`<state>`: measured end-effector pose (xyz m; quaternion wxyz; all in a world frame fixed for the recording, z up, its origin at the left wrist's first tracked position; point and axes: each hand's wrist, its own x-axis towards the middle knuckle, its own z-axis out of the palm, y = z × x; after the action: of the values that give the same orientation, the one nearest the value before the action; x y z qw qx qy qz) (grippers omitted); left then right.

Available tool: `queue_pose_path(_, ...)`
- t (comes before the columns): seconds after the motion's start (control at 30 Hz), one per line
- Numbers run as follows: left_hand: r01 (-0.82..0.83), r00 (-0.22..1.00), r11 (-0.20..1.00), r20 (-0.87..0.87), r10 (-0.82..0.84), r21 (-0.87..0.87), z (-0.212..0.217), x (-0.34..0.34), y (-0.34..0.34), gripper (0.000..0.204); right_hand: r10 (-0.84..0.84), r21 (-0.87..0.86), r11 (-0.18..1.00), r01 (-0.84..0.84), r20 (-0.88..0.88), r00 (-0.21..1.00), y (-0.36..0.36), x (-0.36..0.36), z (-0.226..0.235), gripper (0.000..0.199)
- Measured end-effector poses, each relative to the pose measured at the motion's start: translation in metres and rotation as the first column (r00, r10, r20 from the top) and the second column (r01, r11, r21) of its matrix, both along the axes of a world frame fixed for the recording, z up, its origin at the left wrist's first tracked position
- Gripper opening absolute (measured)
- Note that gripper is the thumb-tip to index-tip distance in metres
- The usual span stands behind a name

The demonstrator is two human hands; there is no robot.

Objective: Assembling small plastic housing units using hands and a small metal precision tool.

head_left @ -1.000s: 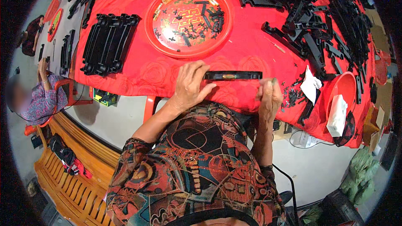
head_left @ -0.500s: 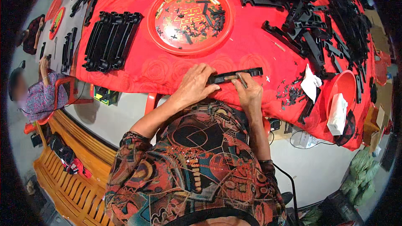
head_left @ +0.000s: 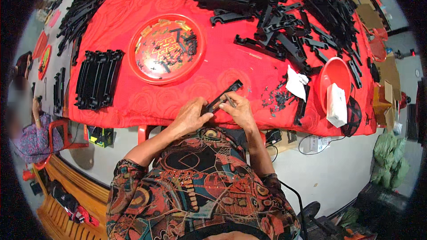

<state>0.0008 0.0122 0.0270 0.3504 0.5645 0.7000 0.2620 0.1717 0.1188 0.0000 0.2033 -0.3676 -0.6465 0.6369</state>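
At the table's near edge my left hand [head_left: 190, 115] is closed around one end of a long black plastic part [head_left: 235, 85]. The part slants away to the right, its far end free over the red cloth. My right hand [head_left: 241, 112] pinches a slim, short stick-like tool [head_left: 229, 99] against the part's middle; its exact kind is too small to make out. Brownish colour shows inside the part beside my right fingers. Beyond my hands is a red round tray [head_left: 199, 69] holding small black pieces and brass-coloured strips.
Several similar black parts [head_left: 98, 80] stand lined up at left. A large heap of them [head_left: 267, 26] covers the far right. Small black scraps [head_left: 276, 100], a white tissue [head_left: 296, 84] and a red basin [head_left: 333, 69] lie at right. Another person [head_left: 38, 135] sits at far left.
The black part has turned from nearly level to a slant, its right end swinging away from me. Both hands still hold on. The whole view has shifted, moving the tray left and lower.
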Motion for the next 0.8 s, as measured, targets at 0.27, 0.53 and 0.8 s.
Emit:
queue_pose_path(0.27,0.082,0.997,0.995,0.005,-0.082,0.052,0.0,0.005,0.004,0.024,-0.045,0.071,0.997,0.04,0.071,0.996,0.006,-0.002,-0.013,0.008)
queue_pose_path(0.53,-0.136,0.913,0.987,0.377,0.159,-0.086,-0.004,0.019,0.005,0.046,-0.203,0.129,0.973,0.192,0.08,0.976,0.005,-0.003,-0.004,0.01)
queue_pose_path(0.8,-0.242,0.597,0.963,0.765,0.241,-0.115,-0.012,0.022,0.008,0.047,-0.228,0.073,0.969,0.237,-0.118,0.967,0.008,0.002,-0.008,0.015)
